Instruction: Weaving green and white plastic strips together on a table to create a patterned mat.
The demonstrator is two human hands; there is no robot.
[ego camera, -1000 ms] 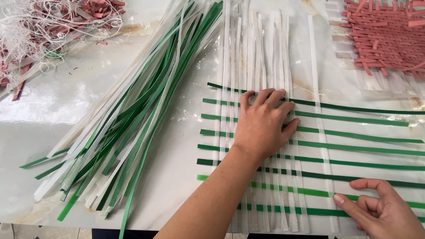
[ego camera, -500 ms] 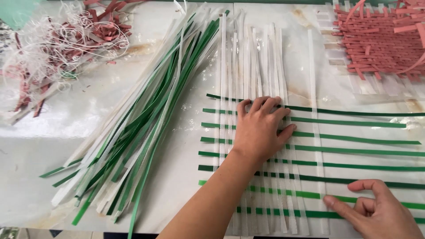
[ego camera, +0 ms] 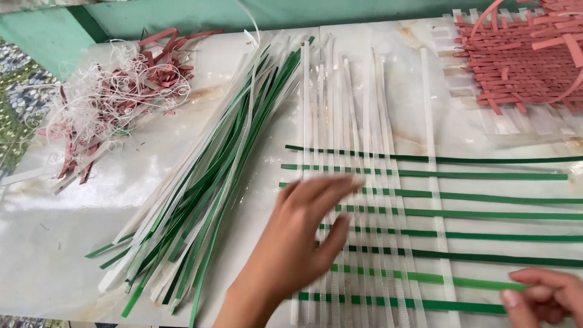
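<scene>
Your left hand (ego camera: 297, 237) hovers, blurred, over the left edge of the woven mat (ego camera: 388, 231), fingers spread and holding nothing; whether it touches the strips you cannot tell. Your right hand (ego camera: 543, 297) sits at the lower right corner, its grip curled, fingertips at the end of one green strip (ego camera: 425, 277), though the frame cuts off whether it truly pinches it.

The mat lies flat on the pale marble surface (ego camera: 61, 243): white strips (ego camera: 432, 152) running away from you, green ones crossing them. Judge these strips as light, thin and springy, probably smooth plastic band, so they likely slide easily on the glossy stone and against each other. The weave looks loose, with open gaps, so a careless nudge could shift it. Press down flat with your palm where strips cross to steady it, and take any single strip near its free end, edge between fingertips.

The loose bundle of green and white strips (ego camera: 206, 182) lies just left of the mat.
</scene>
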